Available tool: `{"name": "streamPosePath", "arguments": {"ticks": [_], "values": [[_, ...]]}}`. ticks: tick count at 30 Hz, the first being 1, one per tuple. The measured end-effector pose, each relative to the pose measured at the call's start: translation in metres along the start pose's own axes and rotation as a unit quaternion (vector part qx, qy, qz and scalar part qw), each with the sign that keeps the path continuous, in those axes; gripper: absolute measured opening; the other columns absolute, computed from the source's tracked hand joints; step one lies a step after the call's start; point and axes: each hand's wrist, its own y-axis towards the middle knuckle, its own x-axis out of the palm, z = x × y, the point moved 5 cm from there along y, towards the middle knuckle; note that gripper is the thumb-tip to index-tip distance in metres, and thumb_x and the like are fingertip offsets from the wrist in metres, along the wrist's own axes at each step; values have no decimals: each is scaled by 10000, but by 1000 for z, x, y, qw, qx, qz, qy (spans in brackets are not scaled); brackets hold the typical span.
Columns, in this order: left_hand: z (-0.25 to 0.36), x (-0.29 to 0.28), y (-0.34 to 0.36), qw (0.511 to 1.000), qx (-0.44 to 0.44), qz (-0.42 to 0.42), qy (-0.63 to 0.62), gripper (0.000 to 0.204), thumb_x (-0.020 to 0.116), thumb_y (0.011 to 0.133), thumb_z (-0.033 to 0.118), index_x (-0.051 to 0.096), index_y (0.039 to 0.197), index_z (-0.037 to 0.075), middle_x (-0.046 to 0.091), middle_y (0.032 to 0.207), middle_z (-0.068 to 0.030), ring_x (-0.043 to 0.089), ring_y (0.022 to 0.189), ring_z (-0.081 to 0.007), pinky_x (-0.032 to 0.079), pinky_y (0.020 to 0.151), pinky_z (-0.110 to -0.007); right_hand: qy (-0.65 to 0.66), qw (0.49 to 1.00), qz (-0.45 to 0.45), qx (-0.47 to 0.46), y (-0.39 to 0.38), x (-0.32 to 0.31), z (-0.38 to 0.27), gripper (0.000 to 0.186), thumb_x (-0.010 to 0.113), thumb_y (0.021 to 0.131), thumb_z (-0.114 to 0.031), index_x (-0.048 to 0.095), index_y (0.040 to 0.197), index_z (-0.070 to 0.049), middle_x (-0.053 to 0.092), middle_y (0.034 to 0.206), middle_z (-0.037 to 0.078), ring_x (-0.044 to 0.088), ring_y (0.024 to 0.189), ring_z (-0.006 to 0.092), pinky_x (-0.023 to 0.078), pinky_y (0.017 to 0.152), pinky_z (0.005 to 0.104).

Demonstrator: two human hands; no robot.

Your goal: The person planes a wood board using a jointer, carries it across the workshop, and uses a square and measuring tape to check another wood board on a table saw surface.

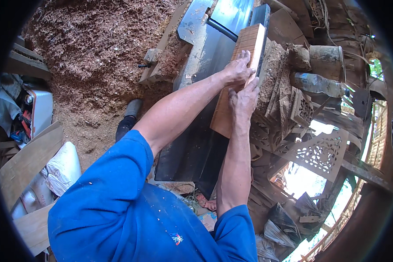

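A reddish-brown wooden board [222, 114] lies lengthwise on the dark metal bed of a jointer [185, 150], along the fence [260, 17] on its right side. My left hand [239, 70] presses on the board's upper face around its middle, fingers stretched forward and the thumb toward the right edge. Just nearer to me, my right hand [243, 99] holds the board's right edge, with its thumb on the face and its fingers over the edge. Beyond the hands, a black cylinder [222, 29] spans the gap between the machine's two tables; the board's far part covers its right end.
Wood shavings [96, 48] are heaped left of the machine. At right stand a dusty can [326, 62], a plastic bottle [318, 84] and carved fretwork panels [321, 153]. Planks [30, 166] and a white sack [64, 168] lie at lower left. My foot [134, 108] rests among shavings.
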Motion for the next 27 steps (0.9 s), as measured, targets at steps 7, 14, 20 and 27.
{"name": "streamPosePath", "arguments": {"ticks": [7, 14, 20, 27], "values": [[-9, -26, 10, 999, -8, 31, 14, 850, 514, 992, 433, 178, 1540, -125, 182, 1591, -365, 242, 1497, -429, 234, 1232, -401, 12, 1000, -3, -18, 18, 2, -25, 961, 798, 803, -228, 222, 1504, 90, 501, 1238, 344, 553, 1149, 479, 459, 1020, 527], [43, -65, -49, 986, 8, 100, -131, 858, 570, 989, 441, 190, 1562, -72, 273, 1583, -325, 346, 1462, -404, 294, 1217, -421, -35, 999, 13, -39, 55, 8, -8, 955, 777, 839, -324, 225, 1509, 73, 542, 1242, 356, 621, 1091, 475, 532, 953, 487], [4, -173, -131, 910, 131, 346, -185, 604, 471, 1049, 160, 228, 1522, -128, 288, 1563, -343, 351, 1458, -392, 355, 1194, -397, -30, 998, -45, 15, 71, 3, -38, 1020, 789, 810, -294, 178, 1537, 77, 537, 1213, 347, 595, 1111, 454, 507, 983, 475], [-116, -228, -202, 834, -38, 539, -108, 594, 421, 1017, 36, 170, 1524, -145, 278, 1559, -361, 339, 1462, -401, 336, 1209, -404, -53, 997, -44, 22, 102, 6, -39, 1039, 811, 807, -314, 176, 1536, 66, 551, 1234, 368, 608, 1133, 467, 513, 998, 465]]}}
